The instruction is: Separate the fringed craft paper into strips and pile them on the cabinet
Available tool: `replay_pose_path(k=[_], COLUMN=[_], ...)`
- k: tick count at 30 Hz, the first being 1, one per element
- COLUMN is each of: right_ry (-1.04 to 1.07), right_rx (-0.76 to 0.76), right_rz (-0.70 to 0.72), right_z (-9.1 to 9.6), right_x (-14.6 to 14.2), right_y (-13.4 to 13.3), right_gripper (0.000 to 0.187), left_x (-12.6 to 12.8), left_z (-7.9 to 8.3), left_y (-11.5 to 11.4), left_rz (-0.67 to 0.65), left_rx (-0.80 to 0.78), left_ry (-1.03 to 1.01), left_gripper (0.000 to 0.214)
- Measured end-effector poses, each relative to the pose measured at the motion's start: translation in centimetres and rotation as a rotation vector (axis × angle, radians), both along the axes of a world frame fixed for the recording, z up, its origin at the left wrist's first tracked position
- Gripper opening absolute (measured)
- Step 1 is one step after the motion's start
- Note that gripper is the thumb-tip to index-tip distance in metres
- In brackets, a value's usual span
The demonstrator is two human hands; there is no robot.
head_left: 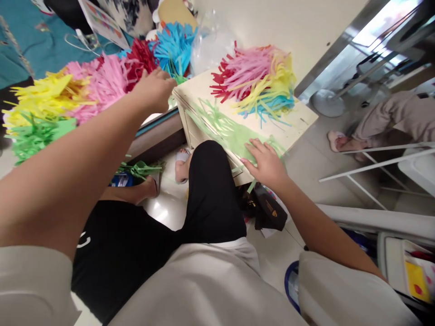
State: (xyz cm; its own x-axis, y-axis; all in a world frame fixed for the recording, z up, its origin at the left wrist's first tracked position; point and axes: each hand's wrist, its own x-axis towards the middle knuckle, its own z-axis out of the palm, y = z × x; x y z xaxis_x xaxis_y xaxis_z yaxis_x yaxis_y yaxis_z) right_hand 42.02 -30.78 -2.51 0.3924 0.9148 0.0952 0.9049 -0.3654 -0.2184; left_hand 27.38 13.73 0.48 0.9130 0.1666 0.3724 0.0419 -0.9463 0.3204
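Your right hand (pixel 267 162) lies flat, fingers spread, on the green paper strips (pixel 224 129), which run away up-left toward your loosely curled left hand (pixel 154 88).

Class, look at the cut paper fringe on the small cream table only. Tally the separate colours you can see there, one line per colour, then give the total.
On the cream table:
Pink fringe: 1
Red fringe: 1
Yellow fringe: 1
Blue fringe: 1
Green fringe: 1, under the right hand
Total: 5 colours
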Motion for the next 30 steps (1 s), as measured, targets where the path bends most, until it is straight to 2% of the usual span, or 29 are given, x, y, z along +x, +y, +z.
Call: replay_pose_path(k=[1, 3, 5, 7, 8, 10, 13, 16, 18, 20, 22, 24, 25, 27, 29, 30], right_ry=[0.003, 0.001, -0.004, -0.001, 0.004, 0.022, 0.082, 0.143, 0.170, 0.173, 0.114, 0.028, -0.021, -0.118, -0.143, -0.078], right_rx=[0.018, 0.038, 0.036, 0.030, 0.036, 0.065, 0.117, 0.133, 0.107, 0.013, -0.135, -0.221, -0.233, -0.140, 0.070, 0.173], right_rz=[0.003, 0.017, 0.035, 0.053, 0.054, 0.049, 0.071, 0.129, 0.116, -0.024, -0.287, -0.480, -0.532, -0.515, -0.369, -0.257], right_z=[0.0, 0.1, 0.3, 0.6, 0.8, 1.1, 1.4, 1.5, 1.8, 2.4, 3.7, 5.3, 6.1, 7.6, 8.2, 8.1], right_x=[0.0, 0.0, -0.1, -0.1, -0.1, 0.1, 1.2, 3.4, 5.7, 8.5, 11.3, 13.2, 13.6, 12.7, 9.7, 7.8], right_y=[0.1, 0.2, 0.2, 0.2, 0.2, 0.0, -0.8, -2.4, -4.1, -6.3, -8.8, -10.8, -11.5, -11.7, -10.2, -8.9], right_gripper=[0.063, 0.056, 0.049, 0.047, 0.047, 0.046, 0.042, 0.036, 0.032, 0.028, 0.026, 0.026, 0.030, 0.038, 0.040, 0.039], left_x=[-0.2, -0.3, 0.0, 0.5, 0.8, 1.6, 2.6, 2.9, 2.8, 2.7, 2.7, 2.8, 2.9, 3.2, 3.4, 3.5], left_z=[0.8, 2.2, 2.4, 1.4, 0.6, -0.9, -1.9, -1.7, -1.5, -1.4, -1.4, -1.3, -1.3, -1.1, -0.9, -0.8], left_y=[-1.4, -6.7, -13.3, -19.1, -21.1, -23.2, -22.7, -21.1, -20.6, -20.5, -20.6, -20.7, -20.7, -20.7, -20.6, -20.6], left_rz=[0.071, 0.022, -0.250, -0.438, -0.461, -0.411, -0.365, -0.371, -0.377, -0.385, -0.385, -0.390, -0.395, -0.403, -0.402, -0.399], left_rx=[0.038, 0.060, 0.067, 0.114, 0.154, 0.203, 0.212, 0.180, 0.155, 0.137, 0.137, 0.149, 0.154, 0.155, 0.150, 0.148], left_ry=[-0.014, -0.061, 0.053, 0.198, 0.242, 0.257, 0.237, 0.222, 0.212, 0.207, 0.206, 0.210, 0.212, 0.220, 0.230, 0.236], left_gripper=[0.043, 0.038, 0.046, 0.058, 0.063, 0.053, 0.039, 0.033, 0.032, 0.031, 0.030, 0.030, 0.029, 0.029, 0.030, 0.030])
